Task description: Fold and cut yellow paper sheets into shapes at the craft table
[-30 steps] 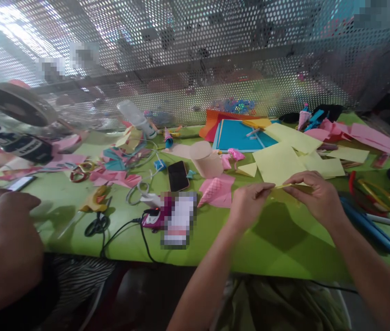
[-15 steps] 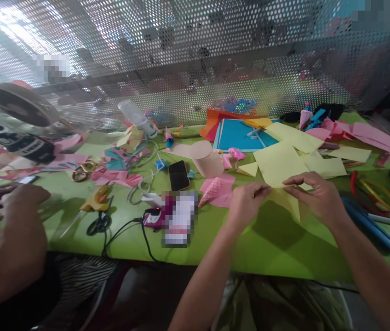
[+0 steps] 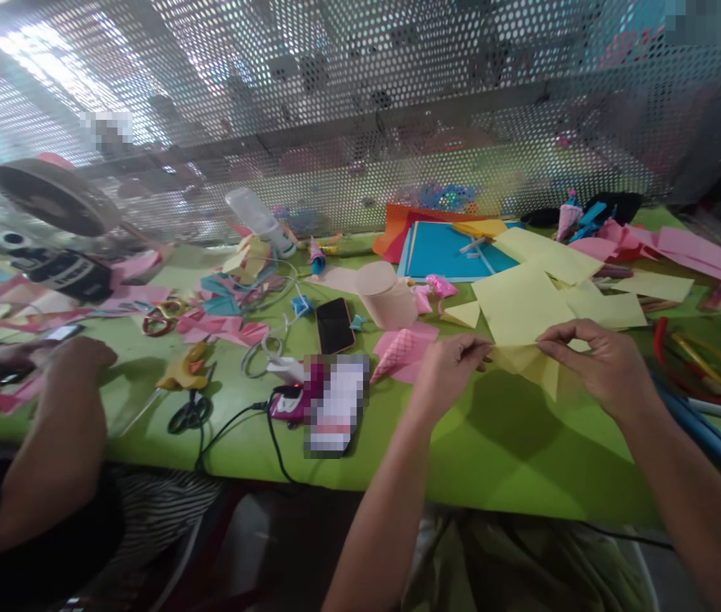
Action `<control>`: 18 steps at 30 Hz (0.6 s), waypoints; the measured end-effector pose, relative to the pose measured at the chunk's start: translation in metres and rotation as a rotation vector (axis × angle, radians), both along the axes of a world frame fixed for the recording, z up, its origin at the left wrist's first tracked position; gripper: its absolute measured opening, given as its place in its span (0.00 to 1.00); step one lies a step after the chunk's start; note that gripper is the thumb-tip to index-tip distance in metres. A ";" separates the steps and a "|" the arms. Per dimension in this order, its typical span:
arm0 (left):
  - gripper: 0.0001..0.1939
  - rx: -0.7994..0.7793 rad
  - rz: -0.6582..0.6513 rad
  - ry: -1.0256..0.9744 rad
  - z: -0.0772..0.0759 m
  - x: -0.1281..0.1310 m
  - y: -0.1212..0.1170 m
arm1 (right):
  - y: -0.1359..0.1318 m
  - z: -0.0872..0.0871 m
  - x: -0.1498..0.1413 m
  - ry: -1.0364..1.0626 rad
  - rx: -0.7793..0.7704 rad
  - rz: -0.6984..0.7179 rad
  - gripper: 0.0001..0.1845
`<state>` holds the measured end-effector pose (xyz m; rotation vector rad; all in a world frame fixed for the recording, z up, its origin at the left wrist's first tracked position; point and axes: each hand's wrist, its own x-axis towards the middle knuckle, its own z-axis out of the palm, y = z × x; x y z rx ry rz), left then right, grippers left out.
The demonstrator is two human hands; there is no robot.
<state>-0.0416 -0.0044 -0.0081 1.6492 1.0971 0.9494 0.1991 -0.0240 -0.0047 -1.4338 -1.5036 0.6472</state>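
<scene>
My left hand [image 3: 446,370] and my right hand [image 3: 599,367] hold a folded piece of yellow paper [image 3: 534,365] between them, just above the green table [image 3: 513,442]. Each hand pinches one end of its upper edge, and a pointed flap of the paper hangs down between them. More yellow sheets [image 3: 519,302] lie flat right behind my hands. A pink paper cone [image 3: 395,355] rests on the table to the left of my left hand.
A co-worker's arm [image 3: 60,433] reaches onto the table at the left. A black phone [image 3: 335,325], scissors [image 3: 190,412], a glue gun with cord [image 3: 284,401], blue and orange sheets [image 3: 443,246], pink scraps [image 3: 220,323] and a perforated metal screen [image 3: 360,127] behind.
The folded yellow paper has opened, its flap now hanging down between my hands. The co-worker's arm has shifted a little to the right.
</scene>
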 end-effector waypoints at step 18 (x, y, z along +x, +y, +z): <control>0.11 0.056 0.143 0.065 -0.004 0.018 -0.002 | -0.014 0.010 -0.012 -0.147 0.319 -0.047 0.18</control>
